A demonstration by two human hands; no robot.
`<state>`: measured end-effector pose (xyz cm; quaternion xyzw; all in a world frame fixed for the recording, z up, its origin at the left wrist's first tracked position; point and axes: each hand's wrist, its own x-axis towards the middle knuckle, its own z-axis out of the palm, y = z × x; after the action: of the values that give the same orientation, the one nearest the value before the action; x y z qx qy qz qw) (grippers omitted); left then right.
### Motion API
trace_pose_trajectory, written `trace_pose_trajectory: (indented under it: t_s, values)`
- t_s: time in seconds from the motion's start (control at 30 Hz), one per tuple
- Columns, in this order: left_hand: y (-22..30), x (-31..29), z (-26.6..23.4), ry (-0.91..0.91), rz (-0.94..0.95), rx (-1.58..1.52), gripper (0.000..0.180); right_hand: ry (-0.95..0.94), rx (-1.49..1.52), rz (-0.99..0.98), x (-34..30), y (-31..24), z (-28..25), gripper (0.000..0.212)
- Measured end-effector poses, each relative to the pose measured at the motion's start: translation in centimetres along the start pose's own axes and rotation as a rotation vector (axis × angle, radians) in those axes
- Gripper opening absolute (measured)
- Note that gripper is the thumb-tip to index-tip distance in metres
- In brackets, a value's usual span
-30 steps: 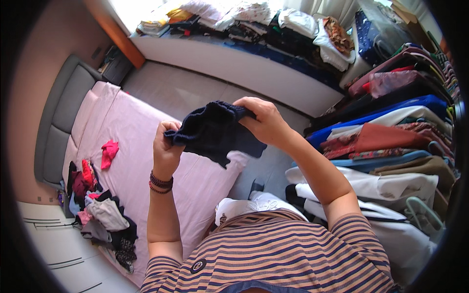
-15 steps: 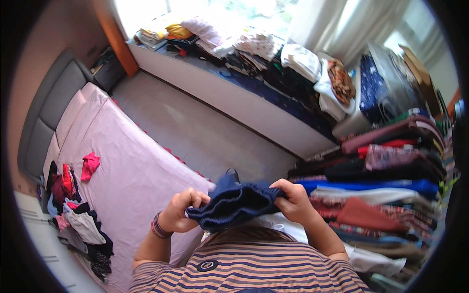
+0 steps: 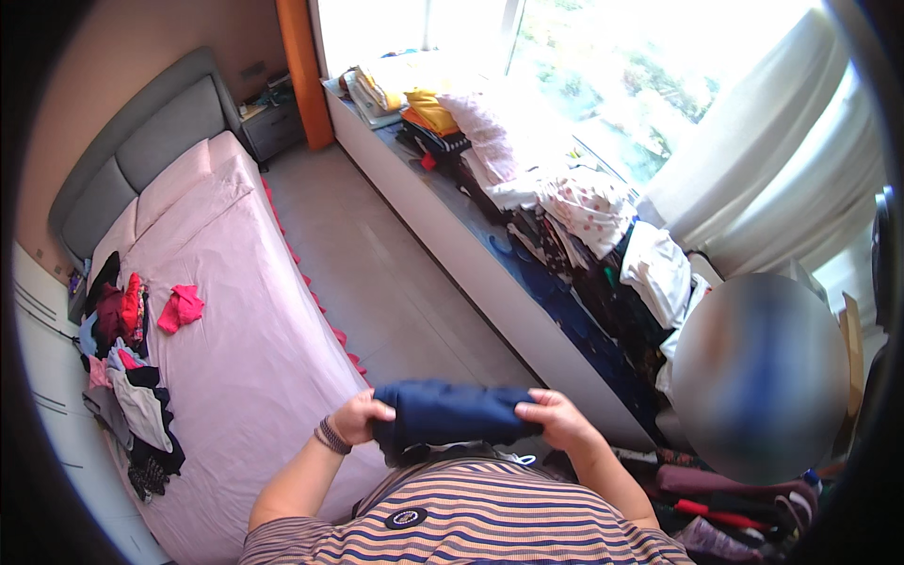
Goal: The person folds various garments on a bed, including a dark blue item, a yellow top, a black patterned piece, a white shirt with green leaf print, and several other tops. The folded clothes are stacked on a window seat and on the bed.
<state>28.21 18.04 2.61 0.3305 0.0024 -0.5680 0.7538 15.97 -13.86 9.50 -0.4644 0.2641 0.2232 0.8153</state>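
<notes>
A navy blue garment [image 3: 457, 414], its exact kind unclear, stretches sideways in front of my striped top, with its smooth side facing up. My left hand [image 3: 354, 419] is closed on its left end, the thumb lying on top. At the other end, my right hand [image 3: 562, 421] pinches the cloth between thumb and fingers. The garment's underside and lower part are hidden. On the bed to the left lie a crumpled bright pink garment [image 3: 181, 309] and a heap of mixed clothes [image 3: 137, 400].
The pink-sheeted bed [image 3: 240, 377] runs along the left, with a grey headboard [image 3: 179, 118]. Piles of clothes [image 3: 589, 212] cover the long window ledge [image 3: 452, 226]. More folded clothes [image 3: 725, 490] are stacked at the lower right. A round blur hides part of the right side.
The garment's open, gathered waist faced me before; now its smooth side shows, drawn out between both hands. My view has swung, showing more window and less of the right-hand clothes stack.
</notes>
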Motion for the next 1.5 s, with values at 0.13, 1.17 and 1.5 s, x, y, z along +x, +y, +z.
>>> trace_pose_trajectory:
  t_s: [0.13,1.17,1.5]
  values:
    - [2.7,4.2,0.0,0.283,-0.036,-0.148,0.034,-0.171,-0.380,-0.165,5.5,-4.6,-0.6,0.063]
    - [33.9,20.7,-3.2,1.005,0.528,0.538,0.030,0.632,0.162,-0.176,55.7,-40.6,-24.2,0.087]
    - [49.7,23.9,-13.2,0.823,0.427,0.525,0.030,0.621,0.553,-0.661,56.5,-47.3,-22.1,0.035]
